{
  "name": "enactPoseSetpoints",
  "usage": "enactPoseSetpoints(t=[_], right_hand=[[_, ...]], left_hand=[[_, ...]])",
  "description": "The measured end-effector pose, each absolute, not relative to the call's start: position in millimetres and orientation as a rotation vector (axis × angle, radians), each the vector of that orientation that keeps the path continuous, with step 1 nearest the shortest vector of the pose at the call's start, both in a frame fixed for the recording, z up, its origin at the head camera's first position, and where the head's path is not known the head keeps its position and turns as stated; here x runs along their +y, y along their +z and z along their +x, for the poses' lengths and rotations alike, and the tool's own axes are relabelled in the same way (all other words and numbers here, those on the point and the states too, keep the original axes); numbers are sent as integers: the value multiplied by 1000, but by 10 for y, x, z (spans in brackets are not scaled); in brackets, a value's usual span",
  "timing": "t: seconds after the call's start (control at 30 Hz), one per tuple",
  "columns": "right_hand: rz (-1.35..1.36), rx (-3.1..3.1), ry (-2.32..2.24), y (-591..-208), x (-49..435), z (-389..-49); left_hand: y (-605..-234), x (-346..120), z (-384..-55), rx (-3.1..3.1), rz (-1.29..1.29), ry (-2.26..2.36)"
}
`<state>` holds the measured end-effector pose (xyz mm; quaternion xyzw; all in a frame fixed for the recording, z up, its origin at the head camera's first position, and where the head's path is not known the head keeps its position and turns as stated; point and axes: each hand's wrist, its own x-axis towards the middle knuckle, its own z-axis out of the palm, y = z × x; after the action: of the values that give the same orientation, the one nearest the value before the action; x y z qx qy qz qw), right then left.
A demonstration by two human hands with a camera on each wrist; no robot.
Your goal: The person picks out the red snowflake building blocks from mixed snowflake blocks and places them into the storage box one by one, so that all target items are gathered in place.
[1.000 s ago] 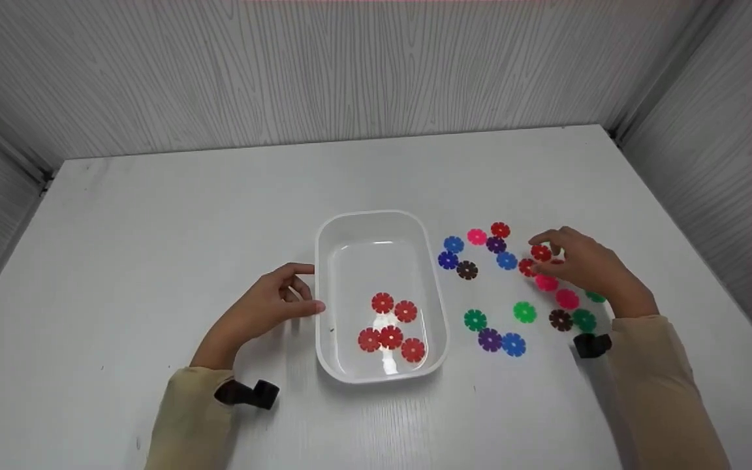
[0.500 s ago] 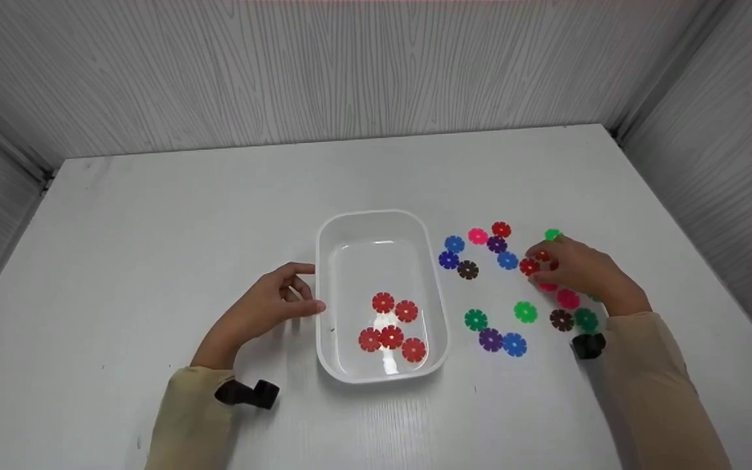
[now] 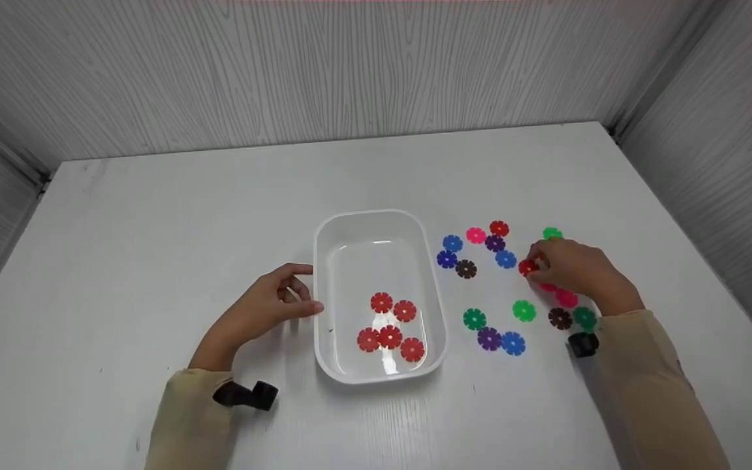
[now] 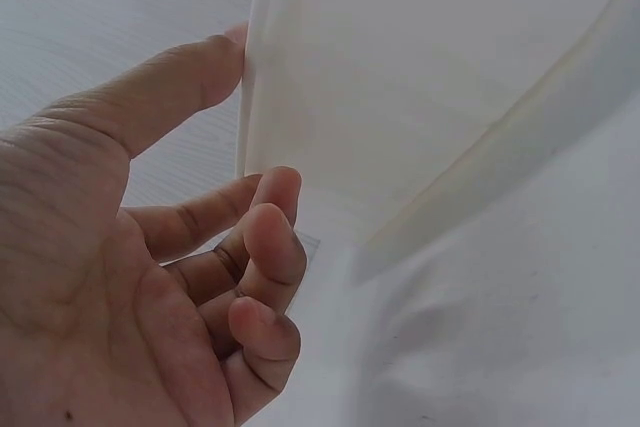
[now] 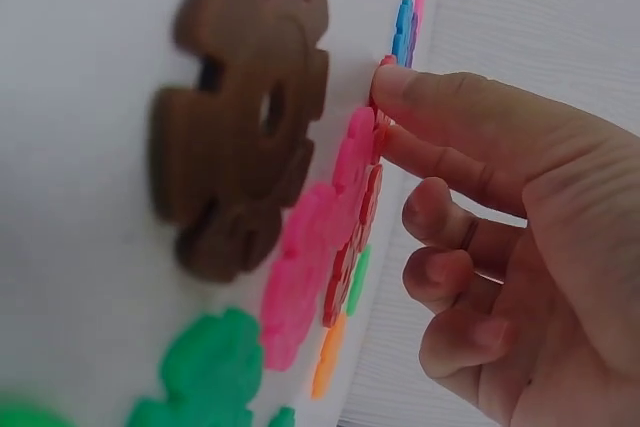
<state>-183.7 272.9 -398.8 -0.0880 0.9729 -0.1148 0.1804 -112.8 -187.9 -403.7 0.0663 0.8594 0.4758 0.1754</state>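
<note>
A white plastic tray [image 3: 376,274] stands mid-table in the head view, with several red notched discs [image 3: 390,337] lying flat in its near half. At its left side, my left hand [image 3: 265,307] holds the rim, thumb over the edge and fingers along the outer wall [image 4: 400,67]. To the right, my right hand [image 3: 575,267] pinches a red snowflake disc [image 3: 527,267] between thumb and index finger, with its other fingers curled. The right wrist view shows this disc only edge-on, low at the table. Other red discs [image 5: 345,272] lie partly hidden under this hand.
Loose discs surround the right hand: pink [image 3: 566,298], brown [image 3: 560,318], dark green [image 3: 585,318] and bright green [image 3: 524,311]. Blue, purple and brown [image 3: 466,269] ones lie between tray and hand. A red disc [image 3: 499,228] lies farther back. Grey panels border the table.
My right hand has shifted slightly left and lower, and its spread thumb and index finger have closed on the red disc. A bright green disc behind it came into sight. The left hand stays put.
</note>
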Motion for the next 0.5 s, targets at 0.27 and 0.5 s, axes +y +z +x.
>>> enactPoseSetpoints(t=[0.27, 0.5], right_hand=[[-269, 2777, -322, -3960, 2731, -1807], [-345, 2846, -437, -3810, 2659, -1781]], left_hand=[[-4047, -1853, -1131, 2443, 183, 1330], [-4042, -1882, -1129, 2445, 185, 1327]])
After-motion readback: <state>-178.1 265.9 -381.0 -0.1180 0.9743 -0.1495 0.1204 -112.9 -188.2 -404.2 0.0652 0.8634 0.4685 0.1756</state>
